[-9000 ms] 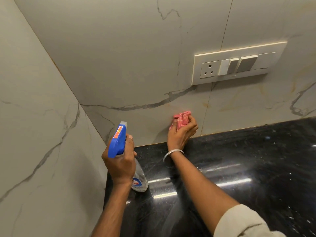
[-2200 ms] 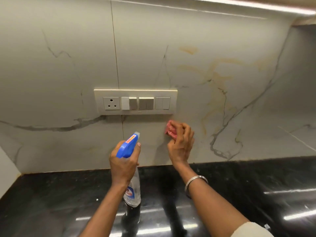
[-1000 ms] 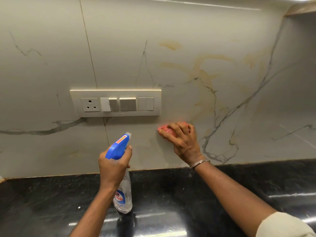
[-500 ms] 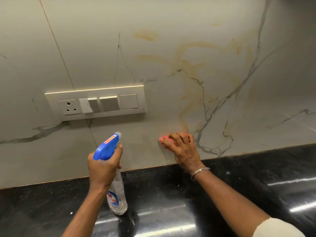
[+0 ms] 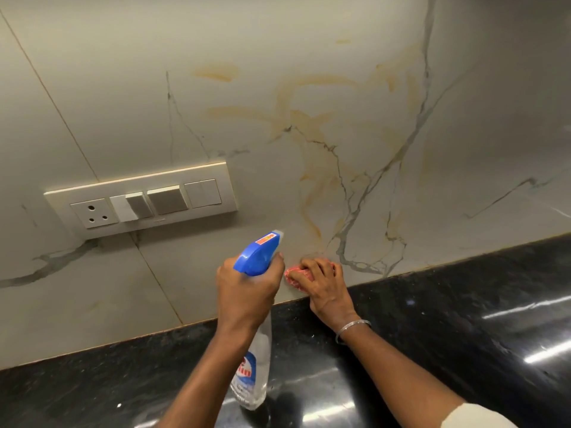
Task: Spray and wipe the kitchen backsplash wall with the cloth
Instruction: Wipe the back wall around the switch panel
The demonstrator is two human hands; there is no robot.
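The left grip (image 5: 247, 288) is clenched round the neck of the spray bottle (image 5: 254, 359), held upright with its nozzle facing the backsplash wall (image 5: 309, 57). The right grip (image 5: 326, 287), fingers curled, presses the pink cloth (image 5: 292, 275) low on that wall, just above the black worktop (image 5: 463, 304).

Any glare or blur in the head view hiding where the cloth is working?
Head view: glare streaks lie on the black countertop, none near the pink cloth; the cloth looks slightly soft under the right hand; the backsplash wall shows no glare.
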